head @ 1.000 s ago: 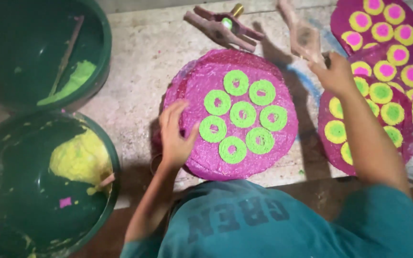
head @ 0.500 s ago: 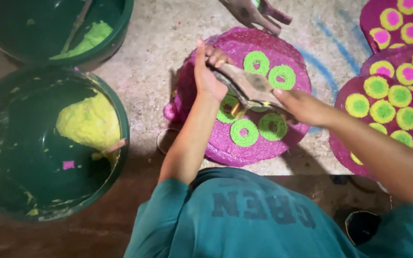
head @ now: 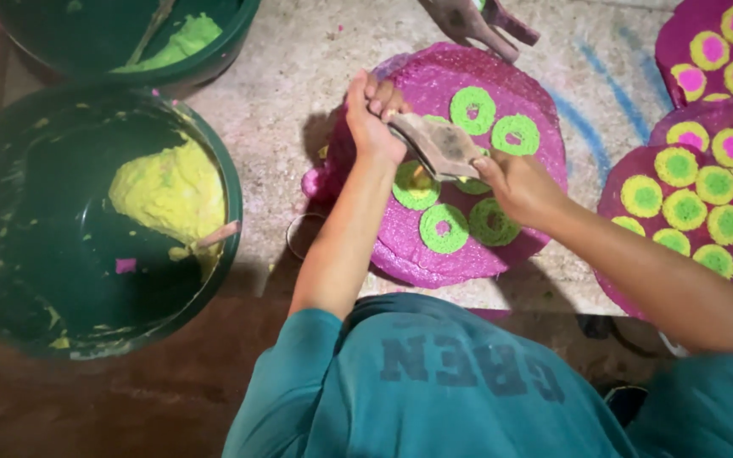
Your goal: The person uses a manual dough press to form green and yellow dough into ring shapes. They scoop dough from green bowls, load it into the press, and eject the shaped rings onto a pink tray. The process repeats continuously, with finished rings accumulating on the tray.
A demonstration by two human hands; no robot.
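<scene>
The left hand (head: 372,114) and right hand (head: 515,182) both grip a flat brown tool (head: 439,146). It hangs over the pink disc (head: 434,80) with green rings (head: 472,109).

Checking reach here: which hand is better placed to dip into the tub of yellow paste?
Left, probably. The left hand grips the flat tool on the side nearer the tub; the right hand sits farther away, over the pink disc.

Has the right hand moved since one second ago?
Yes. The right hand came from beyond the pink disc to above its green rings.
</scene>
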